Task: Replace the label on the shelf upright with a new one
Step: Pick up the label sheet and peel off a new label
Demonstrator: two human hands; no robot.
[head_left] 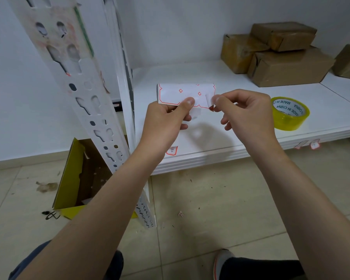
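Fingers of my right hand (pixel 249 112) pinch a new label (pixel 209 100) half-peeled off the sheet (pixel 186 93) – left hand (pixel 166 122) pinching it above the shelf (pixel 210 146). Pulling crooked could tear it.

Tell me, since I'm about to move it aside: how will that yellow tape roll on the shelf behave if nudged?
The tape roll lies flat on its side on the shelf, so it will probably slide, not roll. It looks light, with a hollow core, and should shift easily. The white shelf looks smooth, so a hard push might send it toward the nearby front edge.
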